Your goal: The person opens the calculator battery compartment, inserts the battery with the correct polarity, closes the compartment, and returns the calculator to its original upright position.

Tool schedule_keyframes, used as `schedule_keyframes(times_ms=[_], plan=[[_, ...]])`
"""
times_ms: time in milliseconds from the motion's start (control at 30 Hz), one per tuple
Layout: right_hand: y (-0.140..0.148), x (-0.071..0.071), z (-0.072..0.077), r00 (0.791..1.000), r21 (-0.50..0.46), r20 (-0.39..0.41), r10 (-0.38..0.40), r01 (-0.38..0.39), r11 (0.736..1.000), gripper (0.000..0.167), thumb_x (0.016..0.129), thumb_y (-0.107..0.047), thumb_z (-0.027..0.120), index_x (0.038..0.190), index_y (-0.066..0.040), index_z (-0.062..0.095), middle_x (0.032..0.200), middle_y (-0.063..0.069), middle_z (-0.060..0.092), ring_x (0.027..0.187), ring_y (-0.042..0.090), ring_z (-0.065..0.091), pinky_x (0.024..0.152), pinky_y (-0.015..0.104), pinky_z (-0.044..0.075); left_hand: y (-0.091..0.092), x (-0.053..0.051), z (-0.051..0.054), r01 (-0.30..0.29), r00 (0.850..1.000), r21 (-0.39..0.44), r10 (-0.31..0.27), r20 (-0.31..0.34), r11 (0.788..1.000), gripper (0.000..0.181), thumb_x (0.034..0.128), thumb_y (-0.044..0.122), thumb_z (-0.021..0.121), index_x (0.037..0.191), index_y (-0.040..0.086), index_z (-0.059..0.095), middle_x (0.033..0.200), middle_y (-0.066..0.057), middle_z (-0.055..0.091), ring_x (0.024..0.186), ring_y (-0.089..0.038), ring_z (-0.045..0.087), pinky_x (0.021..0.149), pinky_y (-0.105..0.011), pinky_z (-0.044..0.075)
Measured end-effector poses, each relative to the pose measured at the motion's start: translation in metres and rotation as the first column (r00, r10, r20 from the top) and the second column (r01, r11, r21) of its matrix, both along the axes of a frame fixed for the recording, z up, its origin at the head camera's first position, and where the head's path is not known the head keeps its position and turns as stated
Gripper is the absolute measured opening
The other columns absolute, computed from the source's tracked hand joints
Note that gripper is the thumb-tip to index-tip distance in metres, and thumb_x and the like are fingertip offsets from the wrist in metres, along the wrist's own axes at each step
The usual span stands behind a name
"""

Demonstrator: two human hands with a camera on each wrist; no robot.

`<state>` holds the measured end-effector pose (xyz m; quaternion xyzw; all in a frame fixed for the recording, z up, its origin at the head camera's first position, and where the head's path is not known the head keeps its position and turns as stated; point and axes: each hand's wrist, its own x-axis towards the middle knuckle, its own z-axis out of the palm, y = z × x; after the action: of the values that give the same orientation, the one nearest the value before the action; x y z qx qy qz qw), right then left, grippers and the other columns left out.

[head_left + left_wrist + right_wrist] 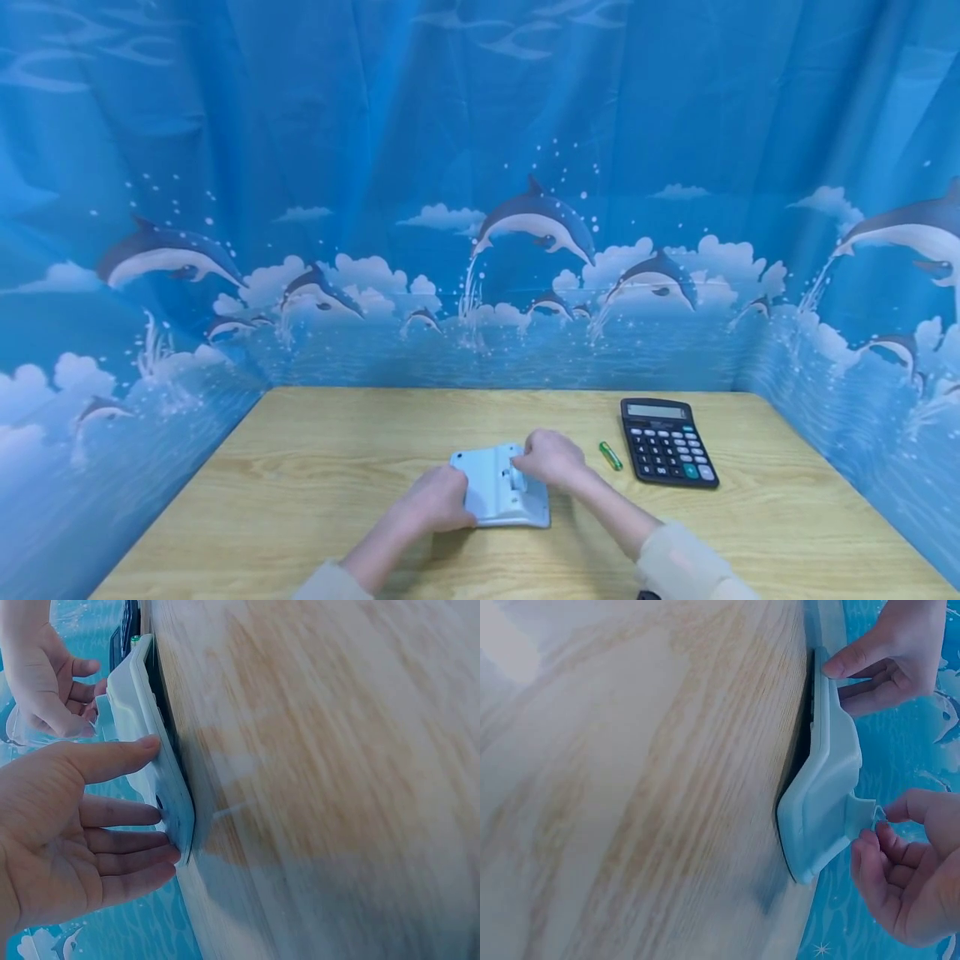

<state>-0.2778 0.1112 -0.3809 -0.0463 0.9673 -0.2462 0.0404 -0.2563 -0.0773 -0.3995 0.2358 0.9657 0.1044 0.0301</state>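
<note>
A light blue calculator lies face down on the wooden table, its wedge-shaped back with screw holes turned up; its keys are hidden. My left hand grips its left side, thumb on the near edge and fingers at the far edge. On the raised part of the back, a small battery cover stands up at an angle. My right hand pinches this cover between thumb and fingertips. Right of that hand lies a green battery on the table.
A black calculator lies face up at the right, beside the battery. Part of a dark object shows at the bottom edge, near the right sleeve. Blue dolphin-print curtains hang around the table.
</note>
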Motion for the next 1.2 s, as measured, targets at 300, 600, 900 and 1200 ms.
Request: schedule_keyframes(times_ms=[300, 600, 900, 1200], plan=[[0.012, -0.003, -0.001, 0.994, -0.254, 0.113, -0.002, 0.031, 0.967, 0.021, 0.085, -0.014, 0.059, 0.065, -0.008, 0.054, 0.059, 0.002, 0.052, 0.050, 0.012, 0.046, 0.047, 0.027, 0.045, 0.000, 0.002, 0.001, -0.010, 1.000, 0.003, 0.010, 0.001, 1.000, 0.030, 0.0681, 0.029, 0.079, 0.065, 0.009, 0.058, 0.058, 0.004, 0.046, 0.052, -0.008, 0.039, 0.049, -0.023, 0.036], [0.033, -0.010, 0.005, 0.995, -0.316, 0.084, -0.055, 0.079, 0.945, 0.012, 0.085, -0.011, 0.057, 0.077, -0.002, 0.060, 0.067, 0.006, 0.057, 0.054, 0.014, 0.052, 0.048, 0.026, 0.047, 0.000, 0.002, 0.004, -0.001, 1.000, -0.010, 0.000, -0.031, 1.000, 0.030, 0.0678, 0.028, 0.079, 0.065, 0.008, 0.058, 0.061, 0.003, 0.045, 0.055, -0.010, 0.040, 0.050, -0.024, 0.037], [0.052, -0.011, 0.001, 0.994, -0.278, 0.039, -0.100, 0.107, 0.955, 0.014, 0.084, -0.009, 0.056, 0.071, -0.005, 0.055, 0.065, 0.005, 0.056, 0.055, 0.014, 0.051, 0.050, 0.028, 0.048, -0.002, 0.002, 0.002, 0.047, 0.997, -0.047, -0.050, -0.054, 0.998, 0.032, 0.0695, 0.031, 0.078, 0.079, 0.004, 0.063, 0.070, 0.001, 0.046, 0.060, -0.010, 0.042, 0.053, -0.024, 0.040], [0.066, -0.013, -0.002, 0.996, -0.154, 0.025, -0.085, 0.088, 0.984, 0.018, 0.085, -0.011, 0.056, 0.068, -0.009, 0.052, 0.056, 0.000, 0.049, 0.043, 0.010, 0.037, 0.043, 0.022, 0.030, -0.004, 0.001, -0.002, 0.169, 0.981, -0.124, -0.178, -0.071, 0.978, 0.036, 0.0783, 0.034, 0.072, 0.099, 0.005, 0.064, 0.079, 0.004, 0.048, 0.069, -0.006, 0.045, 0.063, -0.023, 0.044]])
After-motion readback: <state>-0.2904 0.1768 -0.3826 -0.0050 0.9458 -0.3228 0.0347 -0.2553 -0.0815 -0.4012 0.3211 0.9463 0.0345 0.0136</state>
